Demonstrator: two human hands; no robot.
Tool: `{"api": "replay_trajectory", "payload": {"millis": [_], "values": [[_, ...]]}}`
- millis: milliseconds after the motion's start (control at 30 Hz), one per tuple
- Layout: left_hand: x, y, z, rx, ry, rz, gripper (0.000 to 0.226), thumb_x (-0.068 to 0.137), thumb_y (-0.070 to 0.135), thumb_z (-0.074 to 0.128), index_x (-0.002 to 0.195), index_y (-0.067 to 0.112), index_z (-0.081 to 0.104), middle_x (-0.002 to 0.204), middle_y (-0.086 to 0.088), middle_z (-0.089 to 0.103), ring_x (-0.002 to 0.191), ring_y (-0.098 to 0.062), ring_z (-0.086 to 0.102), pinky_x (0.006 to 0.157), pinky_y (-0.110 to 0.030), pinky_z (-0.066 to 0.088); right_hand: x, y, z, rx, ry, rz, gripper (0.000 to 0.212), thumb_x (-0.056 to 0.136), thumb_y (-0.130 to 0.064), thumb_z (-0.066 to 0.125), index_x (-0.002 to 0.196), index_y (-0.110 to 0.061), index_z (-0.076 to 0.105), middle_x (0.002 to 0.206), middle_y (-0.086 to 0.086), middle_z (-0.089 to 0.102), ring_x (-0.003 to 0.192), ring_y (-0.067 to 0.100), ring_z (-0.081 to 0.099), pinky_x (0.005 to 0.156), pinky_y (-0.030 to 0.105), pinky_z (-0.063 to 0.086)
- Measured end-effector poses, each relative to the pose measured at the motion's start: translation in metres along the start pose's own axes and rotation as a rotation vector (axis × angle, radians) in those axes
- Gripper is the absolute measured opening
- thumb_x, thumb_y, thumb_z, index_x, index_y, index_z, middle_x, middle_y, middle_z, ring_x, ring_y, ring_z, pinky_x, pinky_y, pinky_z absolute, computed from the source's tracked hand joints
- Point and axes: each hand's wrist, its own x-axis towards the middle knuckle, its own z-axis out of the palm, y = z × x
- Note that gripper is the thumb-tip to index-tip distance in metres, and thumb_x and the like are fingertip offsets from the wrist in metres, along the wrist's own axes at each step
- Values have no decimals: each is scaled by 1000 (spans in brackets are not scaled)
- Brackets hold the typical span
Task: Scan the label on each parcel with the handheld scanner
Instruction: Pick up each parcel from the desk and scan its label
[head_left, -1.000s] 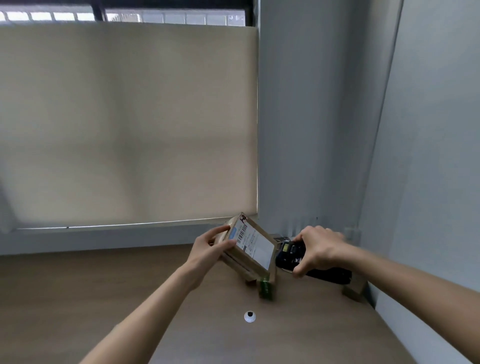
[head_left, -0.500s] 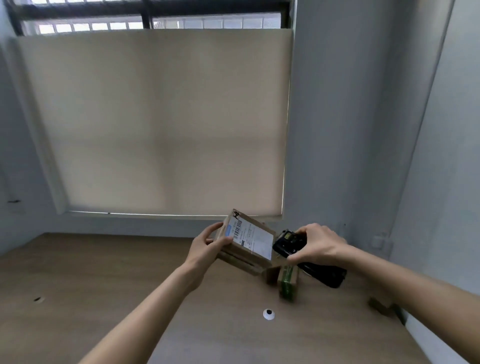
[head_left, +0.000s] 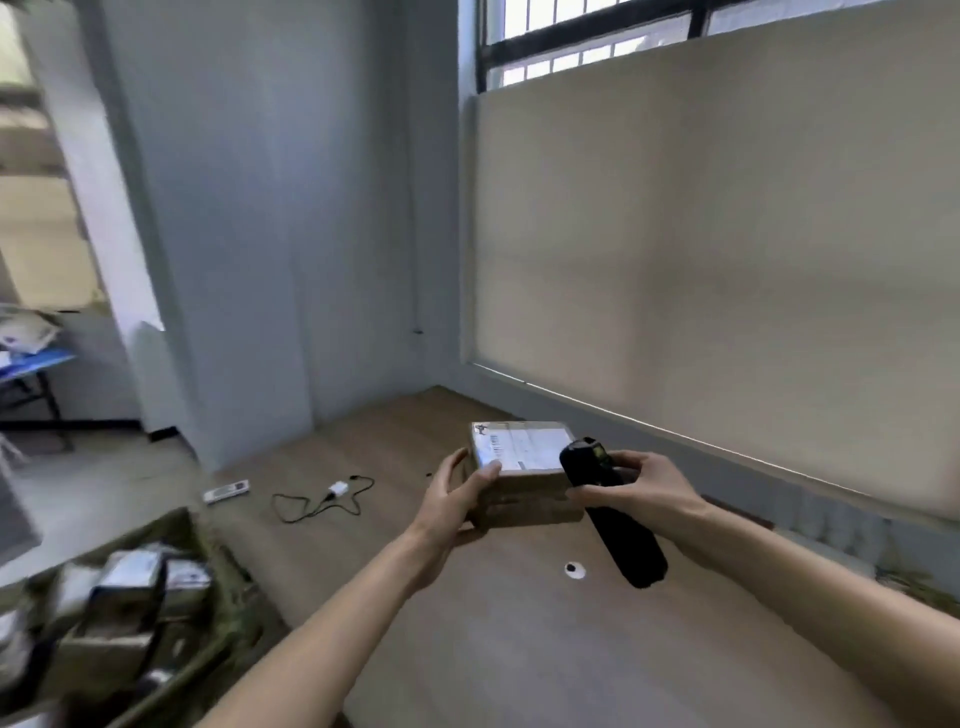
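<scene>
I see both hands out over the wooden desk (head_left: 519, 649), working on one cardboard parcel (head_left: 524, 488). The parcel is held a little above the desktop, its white label (head_left: 519, 447) facing up, with a barcode strip near the label's left edge. The print is too blurred for me to read.

My left hand (head_left: 452, 504) grasps the parcel at its near-left corner: the thumb lies on top over the label's corner, while the fingers (head_left: 457, 462) curl round the left side.

My right hand (head_left: 636, 486) is clenched round the black handheld scanner (head_left: 608, 506). The scanner's head sits just over the right edge of the parcel's top face, beside the label, and its long handle slants down and to the right, away from the box. I cannot tell whether the scanner touches the cardboard.

On the desk, near the scanner's lower end, I see a small white disc with a dark centre (head_left: 574, 570). Farther left on the desk lie a white charger with a looping black cable (head_left: 324, 499) and, beyond it near the desk's edge, a slim white remote (head_left: 226, 491).

At the lower left stands an open bin (head_left: 208, 571) crammed with more boxes (head_left: 130, 577), all blurred. Behind the desk a beige roller blind (head_left: 727, 270) covers most of the window.
</scene>
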Motion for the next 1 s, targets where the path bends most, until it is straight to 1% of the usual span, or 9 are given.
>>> {"api": "replay_trajectory", "payload": {"millis": [67, 167, 367, 467, 567, 700, 800, 867, 1000], "values": [[-7, 3, -72, 23, 109, -20, 57, 81, 62, 70, 131, 41, 53, 120, 4, 71, 104, -19, 69, 86, -39, 58, 24, -22, 63, -18, -84, -46, 63, 62, -34, 98, 120, -23, 75, 99, -9, 80, 82, 4, 76, 66, 13, 53], [-18, 6, -176, 0, 278, -22, 31, 95, 41, 67, 124, 33, 61, 116, -2, 74, 92, -18, 72, 77, -32, 58, 52, -56, 162, -17, -199, -99, 70, 55, -43, 98, 119, -22, 77, 94, -11, 80, 83, 4, 76, 69, 13, 52], [-56, 10, -350, 48, 539, 15, 60, 66, 47, 85, 119, 30, 63, 122, -4, 71, 98, -25, 73, 75, -38, 60, 83, -116, 345, -1, -384, -172, 83, 49, -48, 99, 124, -23, 75, 101, -12, 79, 89, 5, 76, 79, 21, 58], [-75, 4, -417, 144, 637, -18, 64, 76, 49, 83, 131, 34, 53, 127, 7, 57, 115, -18, 58, 87, -29, 52, 89, -137, 417, -23, -460, -186, 82, 43, -53, 98, 117, -27, 77, 97, -12, 79, 89, 9, 76, 86, 31, 62], [-83, -20, -482, 166, 708, -98, 94, 55, 72, 87, 138, 51, 49, 147, 4, 52, 128, -23, 56, 103, -46, 51, 94, -147, 480, -77, -562, -206, 63, 53, -49, 98, 110, -31, 77, 92, -11, 77, 84, 10, 75, 82, 31, 63], [-97, -45, -529, 87, 772, -146, 74, 83, 37, 82, 145, 42, 44, 133, 3, 58, 102, -8, 63, 71, -26, 55, 109, -135, 557, -153, -686, -171, 73, 56, -48, 97, 120, -28, 72, 100, -10, 75, 89, 11, 74, 85, 32, 62], [-101, -81, -557, 74, 795, -207, 67, 75, 41, 88, 130, 53, 51, 131, -1, 64, 109, -18, 67, 84, -40, 60, 121, -108, 607, -198, -749, -148, 91, 43, -58, 95, 126, -28, 71, 103, -8, 77, 91, 13, 75, 89, 40, 63], [-100, -114, -575, 59, 836, -268, 74, 60, 51, 92, 122, 61, 53, 137, 0, 61, 115, -23, 66, 91, -48, 59, 127, -87, 633, -241, -780, -131, 84, 48, -54, 97, 122, -25, 71, 101, -8, 77, 91, 13, 74, 90, 38, 62], [-94, -156, -585, 9, 842, -295, 76, 78, 32, 87, 140, 50, 46, 136, -1, 61, 115, -22, 66, 90, -45, 60, 134, -47, 665, -305, -833, -102, 68, 61, -43, 98, 121, -28, 69, 97, -11, 76, 88, 9, 72, 79, 27, 58]]}}
